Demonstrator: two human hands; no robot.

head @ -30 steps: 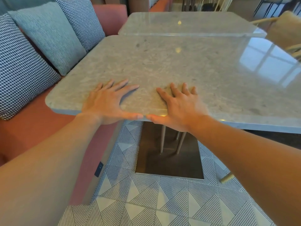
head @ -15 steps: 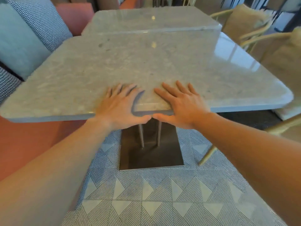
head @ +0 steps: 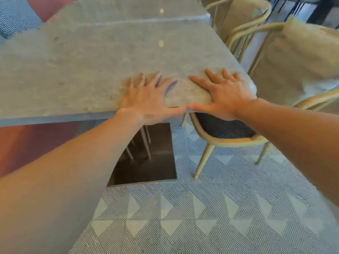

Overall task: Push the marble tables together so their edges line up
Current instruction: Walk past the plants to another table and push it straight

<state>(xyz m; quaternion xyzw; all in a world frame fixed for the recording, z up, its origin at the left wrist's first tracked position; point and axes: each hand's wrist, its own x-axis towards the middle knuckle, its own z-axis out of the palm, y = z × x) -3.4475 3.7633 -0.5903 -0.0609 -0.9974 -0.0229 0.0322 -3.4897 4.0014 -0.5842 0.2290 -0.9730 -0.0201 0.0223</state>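
Pressing flat, fingers spread wide: left hand [head: 146, 99], right hand [head: 223, 94] on near desk [head: 82, 66]; far desk [head: 128, 11] beyond fingertips, cut off; no writing legible.

Across the upper left of the frame the near marble table [head: 77, 66] abuts the far marble table [head: 124, 10] above it, two chairs [head: 275, 74] standing at the right and a bench [head: 27, 143] at lower left.
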